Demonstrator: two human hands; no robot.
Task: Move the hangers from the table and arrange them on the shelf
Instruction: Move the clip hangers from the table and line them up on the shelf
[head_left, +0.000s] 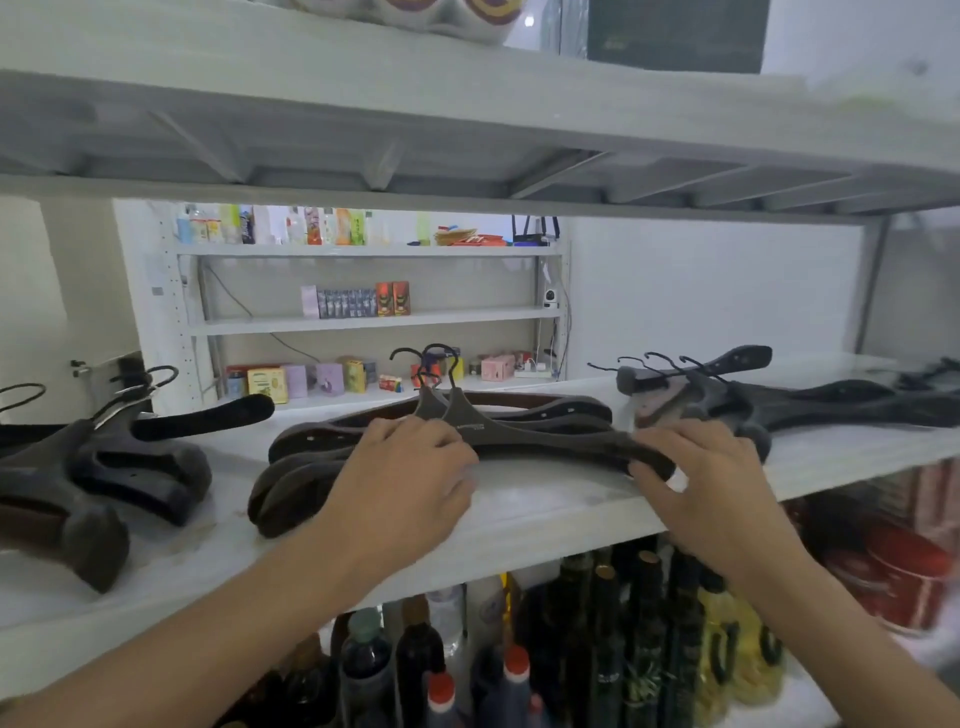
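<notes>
**Squaring up the middle stack on the shelf**

Both forearms reach up from the bottom of the head view to the white shelf (519, 514). Left hand (410, 467) lies on the middle stack of hangers (519, 431), fingers (447, 441) curled loosely over the neck of the top hanger, below the wire hooks; it seems to steady the stack rather than clamp it. Right hand (706, 467) rests on the stack's right end, fingertips bent over the dark tip, in light contact, holding it in place.

On the same shelf, a second pile of hangers (104, 467) lies to the left, fanned and uneven, and a third pile (753, 400) to the right, hooks pointing back. Bottles (623, 623) stand on the level below. No worktop shows here, so how many hangers remain to fetch cannot be told.

My judgement: the placing step is in hand, with the stack set down and being aligned. Next comes nudging the ends flush, then letting go without dragging the top hanger askew. The left pile looks likeliest to need straightening.
</notes>
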